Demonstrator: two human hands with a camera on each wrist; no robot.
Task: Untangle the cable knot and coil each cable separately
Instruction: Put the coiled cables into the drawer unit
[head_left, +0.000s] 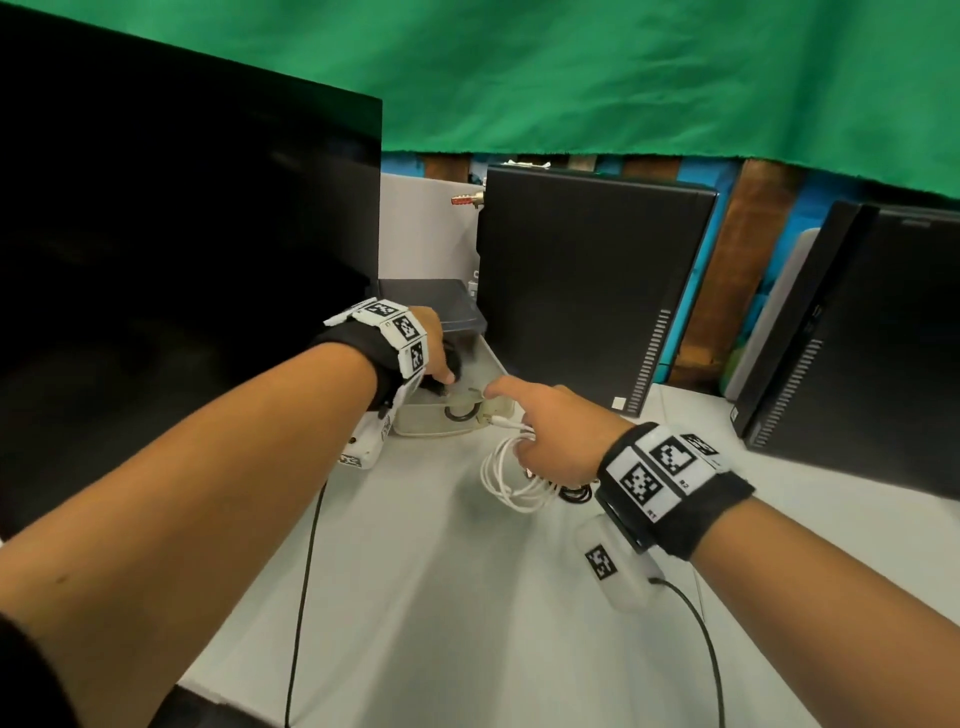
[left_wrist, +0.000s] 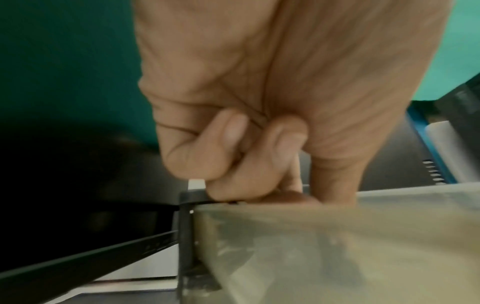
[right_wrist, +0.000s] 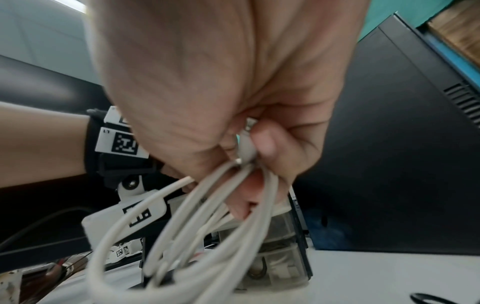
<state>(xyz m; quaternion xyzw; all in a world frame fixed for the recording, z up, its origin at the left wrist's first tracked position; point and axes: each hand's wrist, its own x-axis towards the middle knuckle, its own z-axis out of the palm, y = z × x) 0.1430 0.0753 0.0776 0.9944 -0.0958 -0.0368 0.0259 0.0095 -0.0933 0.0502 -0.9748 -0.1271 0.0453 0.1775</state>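
Note:
My right hand (head_left: 530, 441) grips a coiled white cable (head_left: 498, 483) just above the table, with the index finger stretched toward a translucent plastic box (head_left: 441, 427). In the right wrist view the fingers (right_wrist: 262, 142) curl round the white cable (right_wrist: 155, 226) and its plug. My left hand (head_left: 441, 371) reaches into the box with curled fingers (left_wrist: 233, 164) on a dark bundle that looks like a black cable (head_left: 451, 366). A black loop (head_left: 460, 413) lies in the box. More black cable (head_left: 576, 493) lies on the table under my right hand.
A large dark monitor (head_left: 182, 260) fills the left side. Behind the box a black computer tower (head_left: 587, 286) stands upright, and another tower (head_left: 872, 338) is at the right. The box's grey lid (head_left: 431, 301) lies behind it. A green cloth hangs at the back.

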